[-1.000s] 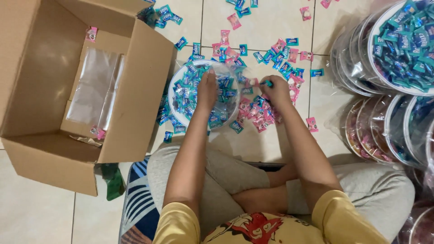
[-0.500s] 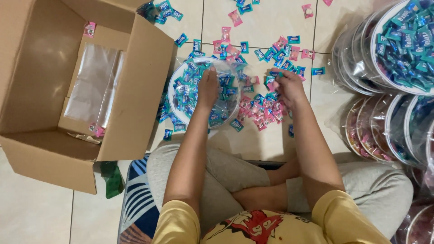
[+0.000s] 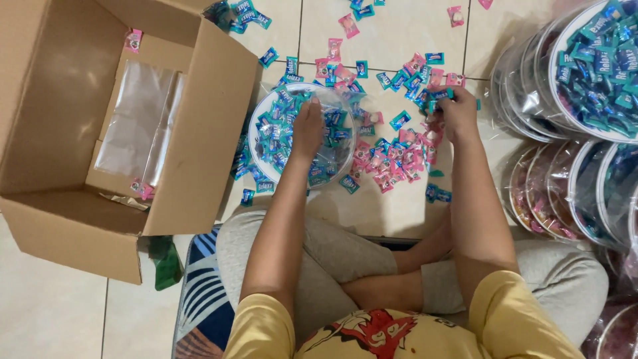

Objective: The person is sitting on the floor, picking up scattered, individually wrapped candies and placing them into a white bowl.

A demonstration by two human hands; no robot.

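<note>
Currently: sorting wrapped candies, two hands at work

Grip, right hand [image 3: 455,110]: fingers pinched on a teal-wrapped candy [image 3: 440,95], lifted just above the loose pile of pink and teal candies [image 3: 392,159] on the floor. Grip, left hand [image 3: 307,126]: palm down inside the clear round container [image 3: 300,136], fingers curled among the teal candies already in it; whether it is clasping any of them I cannot tell, as the hand covers its own fingertips.

Risks, as judged from this frame. The pinch on the teal candy is by the wrapper only, so it may slip and drop back into the mixed pile. Pink pieces lie touching teal ones, so a wrong colour could ride along with a grab. The left hand presses inside a light container; a sideways push may slide or tip it and spill candies onto the tiles. Strays already lie beside its rim.

Surface: pale glossy floor tiles [image 3: 412,26] with thin grout lines, candies scattered well beyond the pile. The person sits cross-legged on a striped blue mat [image 3: 203,292].

Surroundings: an open cardboard box [image 3: 100,126] to the left, with clear plastic sheeting and a few pink candies inside. Stacked clear containers [image 3: 578,126], filled, stand at the right. A green object lies beside the box; its kind is unclear.
</note>
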